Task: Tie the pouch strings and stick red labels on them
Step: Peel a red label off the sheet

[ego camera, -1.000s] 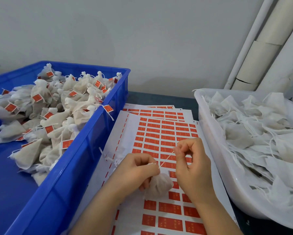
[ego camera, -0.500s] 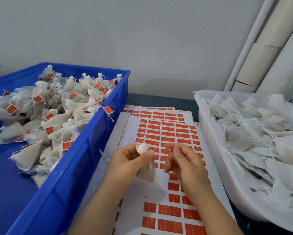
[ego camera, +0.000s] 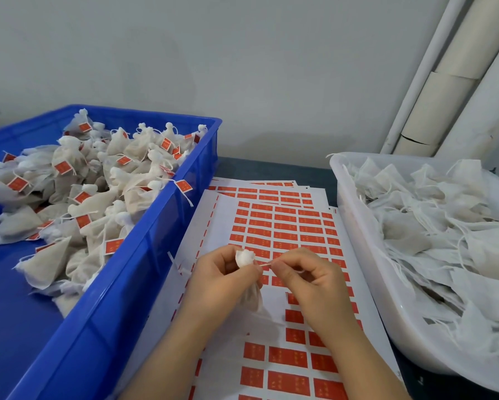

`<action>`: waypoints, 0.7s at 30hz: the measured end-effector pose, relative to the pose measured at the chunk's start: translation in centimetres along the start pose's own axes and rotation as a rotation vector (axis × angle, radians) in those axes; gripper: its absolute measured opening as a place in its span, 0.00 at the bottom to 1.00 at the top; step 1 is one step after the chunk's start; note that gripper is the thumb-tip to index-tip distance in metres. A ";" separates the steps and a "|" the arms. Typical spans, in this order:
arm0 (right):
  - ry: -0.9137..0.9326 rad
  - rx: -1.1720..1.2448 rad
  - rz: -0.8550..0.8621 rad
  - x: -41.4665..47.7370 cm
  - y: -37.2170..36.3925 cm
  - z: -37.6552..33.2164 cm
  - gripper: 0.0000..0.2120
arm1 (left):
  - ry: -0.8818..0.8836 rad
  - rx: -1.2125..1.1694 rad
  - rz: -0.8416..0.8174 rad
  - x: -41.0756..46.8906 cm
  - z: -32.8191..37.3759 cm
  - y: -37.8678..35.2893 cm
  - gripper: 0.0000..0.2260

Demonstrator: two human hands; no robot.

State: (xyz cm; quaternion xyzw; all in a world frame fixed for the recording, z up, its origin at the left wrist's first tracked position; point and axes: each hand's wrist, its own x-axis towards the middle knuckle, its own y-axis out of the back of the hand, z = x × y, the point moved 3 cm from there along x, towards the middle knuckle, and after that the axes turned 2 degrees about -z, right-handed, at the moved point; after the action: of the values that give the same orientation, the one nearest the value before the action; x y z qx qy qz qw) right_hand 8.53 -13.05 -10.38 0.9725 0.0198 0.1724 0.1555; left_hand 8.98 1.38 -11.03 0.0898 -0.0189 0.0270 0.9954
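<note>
Left hand [ego camera: 222, 280] above the label sheets, grip curled tight round the neck of a small white pouch [ego camera: 252, 297]; gathered top poking up above the thumb, filled body hanging below the fingers, just over the paper; right hand [ego camera: 311, 284] close beside it, grip pinched between thumb and forefinger on the pouch string [ego camera: 267, 264], short and taut between the two hands; other fingers of that hand loosely curled. Under both hands, overlapping white sheets of red labels [ego camera: 285, 232] flat on the dark table [ego camera: 271, 168], with bare patches in the rows near the hands. To the left, just beside the sheets, a blue crate [ego camera: 121, 298] piled with tied pouches [ego camera: 98, 183], many with a red label on the string; one label hanging over the crate's rim. To the right, a white tub [ego camera: 366, 255] heaped with flat untied pouches [ego camera: 430, 226], strings loose. Behind, a pale wall and pale pipes [ego camera: 444, 82] in the right corner.
</note>
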 end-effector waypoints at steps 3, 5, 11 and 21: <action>0.016 -0.036 0.076 0.0 -0.2 -0.1 0.10 | -0.049 -0.014 0.020 -0.4 0.3 -0.3 0.09; 0.024 -0.057 0.111 -0.1 -0.3 -0.1 0.11 | -0.084 -0.019 -0.004 -0.4 0.6 -0.4 0.11; 0.014 -0.071 0.122 -0.1 -0.5 0.1 0.11 | -0.186 -0.043 -0.200 -0.6 1.8 -1.1 0.02; -0.090 -0.013 0.143 0.2 1.2 0.5 0.04 | 0.071 -0.112 0.056 0.3 0.3 1.0 0.10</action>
State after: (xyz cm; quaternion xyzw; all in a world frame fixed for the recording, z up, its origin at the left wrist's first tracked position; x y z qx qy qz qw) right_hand 8.92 -14.28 -10.40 0.9771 -0.0577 0.1395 0.1498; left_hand 9.25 2.31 -10.57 0.0326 0.0123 0.0567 0.9978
